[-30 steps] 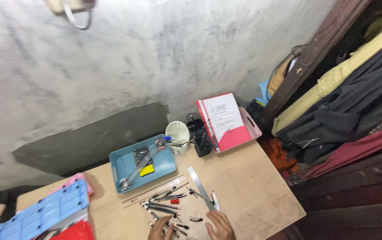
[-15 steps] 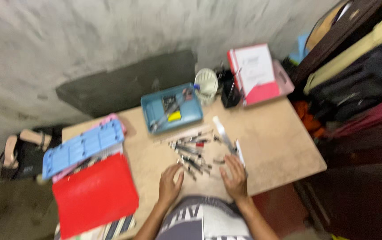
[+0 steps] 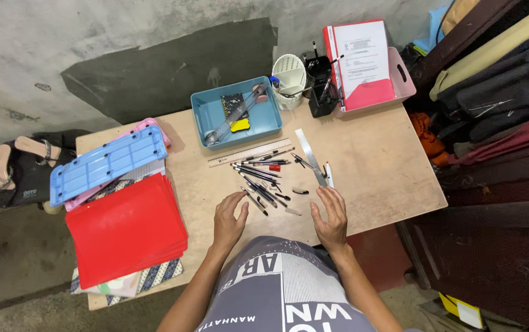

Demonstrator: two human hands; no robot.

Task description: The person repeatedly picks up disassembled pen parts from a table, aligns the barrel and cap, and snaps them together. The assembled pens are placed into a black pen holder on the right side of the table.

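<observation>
Here the pens [image 3: 261,178] lie in a loose scatter in the middle of the wooden table [image 3: 375,166]. They are thin and mostly dark, and one small red piece is among them. They are too many and too crossed to count exactly. The left hand [image 3: 229,219] rests flat on the table just beside the near end of the scatter, fingers spread, holding nothing. The right hand [image 3: 331,216] is also open and empty, its fingertips near the metal ruler [image 3: 309,155]. A second, pale ruler [image 3: 249,153] lies above the pens, so there are two rulers.

Compared with half a second ago, the view is steadier and closer, and both hands are in about the same places. One blue tray [image 3: 215,123] stands behind, and one red folder [image 3: 126,230] lies at the left.
</observation>
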